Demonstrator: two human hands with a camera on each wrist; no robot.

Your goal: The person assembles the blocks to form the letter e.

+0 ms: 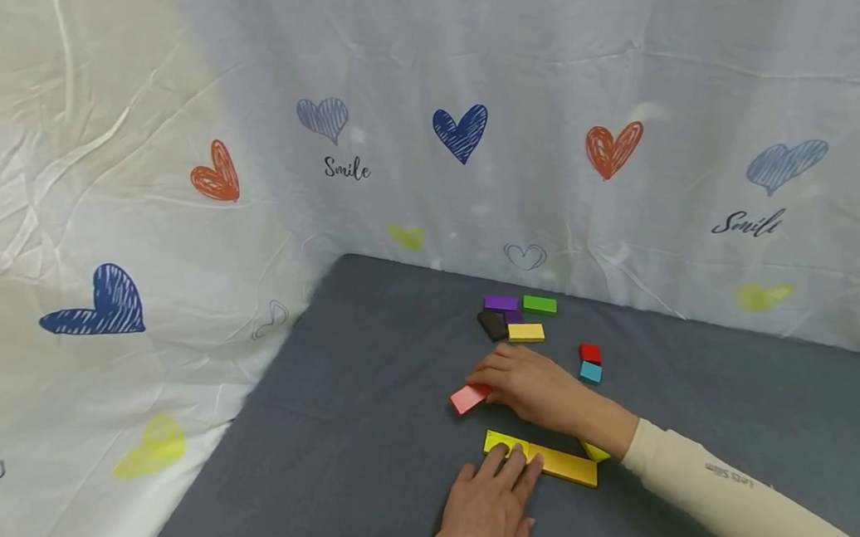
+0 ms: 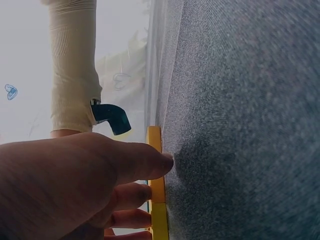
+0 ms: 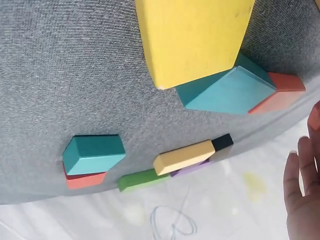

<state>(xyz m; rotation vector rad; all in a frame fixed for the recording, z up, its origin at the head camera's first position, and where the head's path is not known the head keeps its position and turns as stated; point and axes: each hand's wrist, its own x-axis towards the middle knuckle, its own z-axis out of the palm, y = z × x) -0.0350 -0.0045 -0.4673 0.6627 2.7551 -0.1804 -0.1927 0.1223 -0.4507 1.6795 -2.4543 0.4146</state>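
Observation:
In the head view my left hand (image 1: 484,509) rests its extended fingertips on a row of two blocks laid end to end, a yellow block (image 1: 498,443) and an amber block (image 1: 569,467). The left wrist view shows their seam, with the thumb beside the amber block (image 2: 154,137). Just beyond, my right hand (image 1: 534,384) holds a pink block (image 1: 468,398) at its fingertips; the thumb's contact is hidden. Under the right wrist, part of another yellow block (image 1: 595,451) shows. A teal block (image 3: 225,90) lies against the pink block in the right wrist view.
Farther back lie a purple block (image 1: 501,303), a green block (image 1: 540,304), a black block (image 1: 492,325) and a cream block (image 1: 526,333). Right of them, a red block (image 1: 590,353) touches a blue-green block (image 1: 591,372). A printed curtain (image 1: 536,143) borders the grey cloth (image 1: 361,397).

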